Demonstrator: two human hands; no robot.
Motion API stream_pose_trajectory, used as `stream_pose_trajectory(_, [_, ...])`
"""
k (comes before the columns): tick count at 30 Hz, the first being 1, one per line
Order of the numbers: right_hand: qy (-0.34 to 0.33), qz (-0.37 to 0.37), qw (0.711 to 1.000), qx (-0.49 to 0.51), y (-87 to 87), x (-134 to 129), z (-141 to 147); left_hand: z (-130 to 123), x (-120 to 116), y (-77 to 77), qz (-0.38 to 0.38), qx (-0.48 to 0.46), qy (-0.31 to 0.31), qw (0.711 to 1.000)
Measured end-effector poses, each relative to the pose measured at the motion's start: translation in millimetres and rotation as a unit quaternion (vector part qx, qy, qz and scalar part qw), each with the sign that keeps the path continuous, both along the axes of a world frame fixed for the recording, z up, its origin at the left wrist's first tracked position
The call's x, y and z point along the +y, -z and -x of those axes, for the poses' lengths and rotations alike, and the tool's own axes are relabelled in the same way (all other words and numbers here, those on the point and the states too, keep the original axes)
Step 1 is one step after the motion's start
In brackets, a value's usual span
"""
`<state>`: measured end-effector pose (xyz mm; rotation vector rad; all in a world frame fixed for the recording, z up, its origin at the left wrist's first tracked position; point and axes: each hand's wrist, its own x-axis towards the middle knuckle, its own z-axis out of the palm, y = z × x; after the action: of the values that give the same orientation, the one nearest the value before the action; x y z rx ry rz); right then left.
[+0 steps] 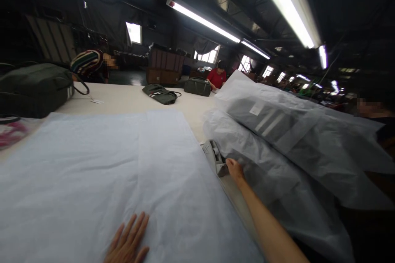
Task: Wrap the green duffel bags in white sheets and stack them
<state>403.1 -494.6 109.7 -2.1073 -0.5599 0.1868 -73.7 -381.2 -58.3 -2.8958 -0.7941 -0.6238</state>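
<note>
A large pale, translucent plastic sheet or bag [92, 164] lies spread over the near part of the table. My left hand [128, 240] rests flat on it near the bottom edge, fingers spread. Right of the sheet stands a grey tape dispenser [212, 157]. My right hand [235, 169] is at its near end, fingers curled together; what they pinch is too small to make out. Beside that hand, on the right, two dark bags in translucent plastic [271, 119] lie one over the other.
A dark green bag [37, 86] sits at the left, with pink-printed plastic [12, 131] below it. Two smaller green bags [160, 93] [197, 86] lie along the far side of the cream table [117, 98]. People stand beyond the table and at the far right.
</note>
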Motion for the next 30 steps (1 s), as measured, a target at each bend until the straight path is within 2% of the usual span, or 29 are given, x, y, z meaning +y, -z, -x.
stream_pose_trajectory(3, [-0.006,0.004,0.996,0.084,13.3,10.0,-14.8,0.4,-2.1,-12.4,-0.032,0.009,-0.001,0.999])
stream_pose_trajectory(7, [-0.012,0.007,0.985,0.173,22.2,11.9,-21.3,-1.0,-11.1,-31.9,-0.060,0.018,-0.006,0.998])
stream_pose_trajectory(14, [0.014,-0.011,0.973,0.230,32.2,20.2,-29.6,-3.2,-19.8,-52.0,-0.062,0.063,-0.018,0.996])
stream_pose_trajectory(18, [0.020,-0.030,0.972,0.234,25.8,18.1,-25.0,-3.6,-18.3,-55.1,-0.084,0.049,-0.008,0.995])
stream_pose_trajectory(22, [0.002,-0.037,0.971,0.237,19.1,14.3,-22.5,-3.9,-12.6,-51.2,-0.104,0.029,0.007,0.994])
stream_pose_trajectory(26, [0.000,-0.045,0.970,0.240,18.5,12.2,-20.2,-2.1,-11.8,-45.5,-0.078,0.025,-0.003,0.997])
stream_pose_trajectory(30, [0.005,-0.044,0.966,0.257,20.6,12.6,-19.8,1.3,-18.0,-47.2,-0.018,0.012,-0.020,1.000])
